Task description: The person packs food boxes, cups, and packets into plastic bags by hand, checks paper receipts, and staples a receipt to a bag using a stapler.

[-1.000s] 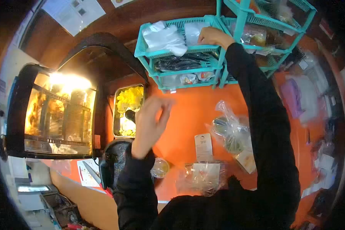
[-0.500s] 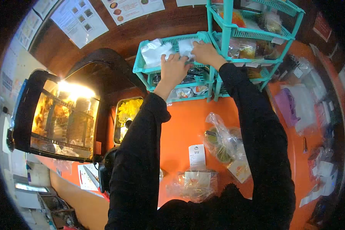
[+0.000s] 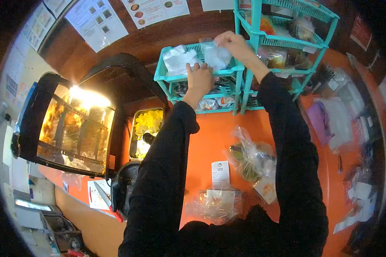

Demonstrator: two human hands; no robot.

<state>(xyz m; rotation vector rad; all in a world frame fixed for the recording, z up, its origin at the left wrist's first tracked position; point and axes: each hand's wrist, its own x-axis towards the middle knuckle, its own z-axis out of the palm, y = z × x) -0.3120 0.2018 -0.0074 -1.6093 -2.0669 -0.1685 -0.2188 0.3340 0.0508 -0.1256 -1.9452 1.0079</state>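
Observation:
My right hand (image 3: pixel 236 45) pinches the top of a thin clear plastic bag (image 3: pixel 216 56), which hangs over the right part of the teal basket (image 3: pixel 170 78). At the basket's front rim, my left hand (image 3: pixel 199 78) has its fingers apart, close to the bag's lower left side. Whether the left fingertips touch the bag cannot be made out. A pile of white plastic bags (image 3: pixel 180 59) lies in the left part of the basket. Lower tiers of the basket stand hold dark items and small packets (image 3: pixel 216 103).
A taller teal rack (image 3: pixel 255 38) stands at right. On the orange table (image 3: pixel 210 132) lie a receipt (image 3: pixel 220 173), a bagged flat packet (image 3: pixel 218 201) and a bag with green contents (image 3: pixel 246 160). A lit glass cabinet (image 3: pixel 75 128), yellow food tray (image 3: pixel 149 122) and red-handled knife (image 3: pixel 107 199) are left.
My right hand has moved up and to the right, drawing the clear bag partly up from the basket. My left hand stays near the front rim. The view has shifted slightly.

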